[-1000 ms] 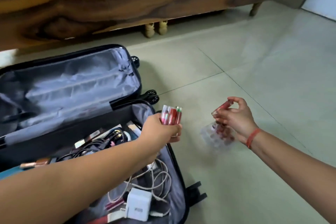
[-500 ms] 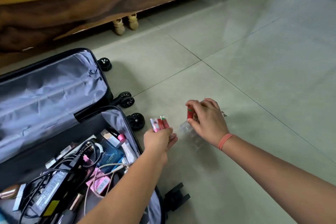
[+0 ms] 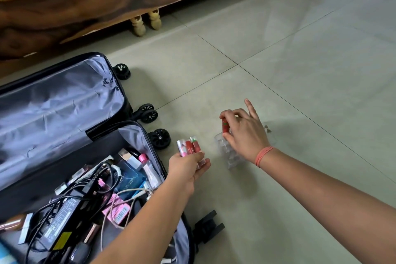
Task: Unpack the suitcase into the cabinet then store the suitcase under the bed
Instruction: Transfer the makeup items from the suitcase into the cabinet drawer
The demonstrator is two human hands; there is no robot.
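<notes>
A black suitcase (image 3: 64,100) lies open on the tiled floor at the left, its grey-lined lid up. Its lower half holds cables, a black power adapter (image 3: 62,218), a blue box (image 3: 128,180) and small cosmetics. My left hand (image 3: 186,167) grips a bunch of red lip balm tubes (image 3: 189,146) just right of the suitcase edge. My right hand (image 3: 244,133) pinches one red tube (image 3: 224,127) upright over a clear plastic organiser (image 3: 229,154) standing on the floor.
A wooden bed frame (image 3: 107,2) with turned legs (image 3: 138,25) runs along the top, a dark gap beneath it. The suitcase wheels (image 3: 159,138) stick out towards the floor tiles (image 3: 300,60). A black handle part (image 3: 209,226) lies at the suitcase's bottom edge.
The clear organiser went from my right hand's grasp down onto the floor. My right hand lowered with one red tube to the organiser. My left hand stays beside the suitcase with the tubes.
</notes>
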